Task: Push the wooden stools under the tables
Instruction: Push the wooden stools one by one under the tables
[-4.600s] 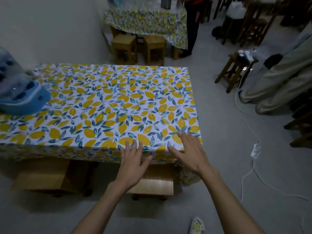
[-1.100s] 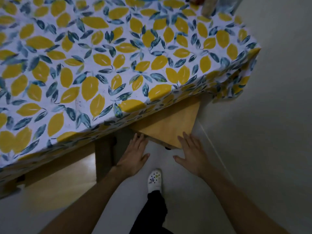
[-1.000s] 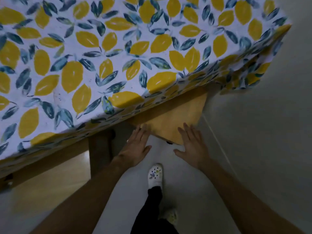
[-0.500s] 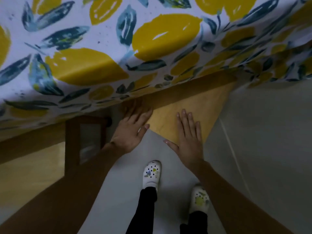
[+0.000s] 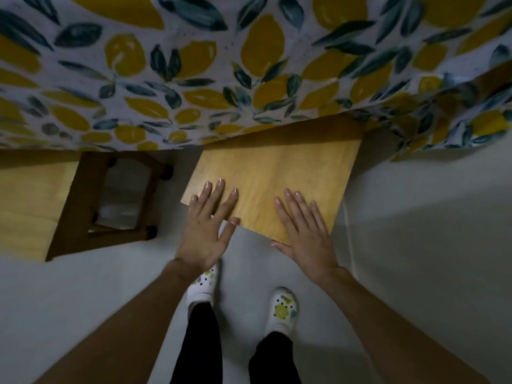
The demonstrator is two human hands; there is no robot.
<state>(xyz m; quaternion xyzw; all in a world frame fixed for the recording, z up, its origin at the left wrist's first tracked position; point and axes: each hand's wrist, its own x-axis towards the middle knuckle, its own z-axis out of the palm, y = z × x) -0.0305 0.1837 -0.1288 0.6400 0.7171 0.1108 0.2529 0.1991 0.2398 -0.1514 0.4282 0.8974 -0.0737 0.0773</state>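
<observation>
A light wooden stool [image 5: 279, 176] stands partly under the table, whose lemon-print cloth [image 5: 221, 65] hangs over the stool's far edge. My left hand [image 5: 207, 225] lies flat on the seat's near left corner, fingers spread. My right hand [image 5: 304, 228] lies flat on the seat's near right part, fingers apart. Neither hand grips anything. A second wooden stool [image 5: 33, 200] stands to the left, its far side under the cloth, its dark legs and rungs visible.
A pale wall [image 5: 432, 231] rises close on the right of the stool. Grey floor [image 5: 83, 300] lies below me. My two feet in white clogs [image 5: 281, 307] stand just behind the stool.
My head has dropped closer to the stool, so more of its seat shows. Both hands have moved from its near edge onto the seat top and now lie flat.
</observation>
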